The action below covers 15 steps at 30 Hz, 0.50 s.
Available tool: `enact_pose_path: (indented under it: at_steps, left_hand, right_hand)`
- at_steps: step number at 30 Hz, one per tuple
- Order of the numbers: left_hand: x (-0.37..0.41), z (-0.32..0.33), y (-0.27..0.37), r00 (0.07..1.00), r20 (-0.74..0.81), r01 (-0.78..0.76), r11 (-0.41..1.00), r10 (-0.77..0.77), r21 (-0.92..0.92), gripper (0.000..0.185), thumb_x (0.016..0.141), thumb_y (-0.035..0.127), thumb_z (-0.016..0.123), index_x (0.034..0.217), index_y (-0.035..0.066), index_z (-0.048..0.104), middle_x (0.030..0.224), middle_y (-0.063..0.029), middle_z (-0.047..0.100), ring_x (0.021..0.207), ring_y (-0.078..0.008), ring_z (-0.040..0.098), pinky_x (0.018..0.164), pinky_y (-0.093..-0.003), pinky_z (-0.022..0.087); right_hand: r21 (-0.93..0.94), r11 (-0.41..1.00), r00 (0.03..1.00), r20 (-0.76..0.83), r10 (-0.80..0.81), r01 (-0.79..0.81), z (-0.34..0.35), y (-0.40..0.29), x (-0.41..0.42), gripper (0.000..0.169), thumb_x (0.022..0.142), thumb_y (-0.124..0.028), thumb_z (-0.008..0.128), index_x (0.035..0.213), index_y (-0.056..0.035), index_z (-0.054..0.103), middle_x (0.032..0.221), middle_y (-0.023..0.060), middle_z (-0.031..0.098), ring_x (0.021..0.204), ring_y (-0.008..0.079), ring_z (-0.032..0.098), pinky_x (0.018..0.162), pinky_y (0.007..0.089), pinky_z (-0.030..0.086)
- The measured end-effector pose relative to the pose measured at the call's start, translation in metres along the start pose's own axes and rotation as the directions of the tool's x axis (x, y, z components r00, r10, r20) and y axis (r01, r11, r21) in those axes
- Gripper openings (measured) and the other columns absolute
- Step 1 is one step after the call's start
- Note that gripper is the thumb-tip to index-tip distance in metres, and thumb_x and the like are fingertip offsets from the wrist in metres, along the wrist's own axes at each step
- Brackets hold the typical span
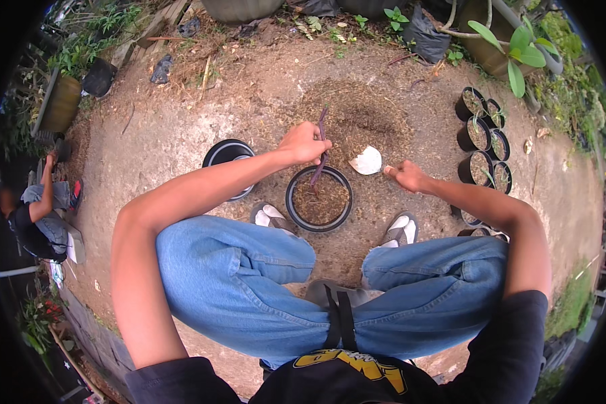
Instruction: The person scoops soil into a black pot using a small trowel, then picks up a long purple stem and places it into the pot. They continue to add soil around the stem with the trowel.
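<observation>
My left hand (pixel 303 144) grips a dark purple plant cutting (pixel 322 164) at about its middle. The cutting leans slightly, and its lower end reaches down to the soil mix (pixel 328 202) in a round black plant pot (pixel 289 207) between my feet. Whether that end is buried I cannot tell. To the right, my right hand (pixel 408 177) closes around the handle of a small trowel (pixel 367 160) with a whitish, worn blade. The blade is beside a loose heap of brown potting mix (pixel 363 108), just beyond the pot.
Nested black pots (pixel 222 151) stand left, partly behind my forearm. Several small potted seedlings (pixel 474 134) line the right. Large planters (pixel 490 45) and a black plastic bag (pixel 426 38) edge the far side. Another person (pixel 43 207) sits at far left, an arm raised to a pot.
</observation>
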<state>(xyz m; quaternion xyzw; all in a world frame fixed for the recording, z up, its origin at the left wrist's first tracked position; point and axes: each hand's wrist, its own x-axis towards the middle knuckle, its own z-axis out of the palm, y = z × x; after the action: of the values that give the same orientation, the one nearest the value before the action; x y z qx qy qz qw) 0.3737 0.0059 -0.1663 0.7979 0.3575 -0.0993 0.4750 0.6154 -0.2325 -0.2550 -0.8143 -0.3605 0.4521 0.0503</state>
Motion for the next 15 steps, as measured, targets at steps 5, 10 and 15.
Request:
enact_pose_path:
  at_steps: [5,10,15]
  left_hand:
    - [0.003,0.003,0.005,0.999,0.021,0.044,0.999,-0.043,-0.01,0.032,0.095,0.023,0.069,0.111,-0.005,0.071,0.099,-0.0166,0.075,0.072,-0.0195,0.077,0.057,-0.0315,0.059]
    - [0.008,0.007,0.006,0.997,0.0,0.072,0.993,-0.073,-0.099,0.035,0.096,0.023,0.068,0.115,-0.006,0.069,0.101,-0.0155,0.075,0.074,-0.0199,0.077,0.055,-0.0299,0.06]
    - [0.017,0.006,0.009,0.997,0.02,0.075,0.995,-0.074,-0.065,0.034,0.095,0.024,0.068,0.111,-0.006,0.068,0.1,-0.0162,0.074,0.076,-0.021,0.077,0.057,-0.0307,0.061]
  right_hand:
    - [-0.127,0.992,0.991,-0.13,-0.036,0.02,-0.011,0.022,-0.029,0.066,0.098,-0.061,0.055,0.09,0.0019,0.07,0.077,0.019,0.069,0.081,0.0322,0.07,0.077,0.048,0.052]
    - [-0.13,0.986,0.993,-0.038,-0.111,0.105,-0.041,0.021,-0.067,0.064,0.098,-0.06,0.055,0.105,0.0012,0.072,0.08,0.0201,0.069,0.084,0.0334,0.069,0.078,0.049,0.05]
    - [-0.244,0.951,0.981,0.032,-0.19,0.192,-0.072,0.0,-0.1,0.058,0.1,-0.054,0.057,0.108,0.0017,0.071,0.081,0.0224,0.069,0.083,0.0372,0.068,0.078,0.0497,0.049]
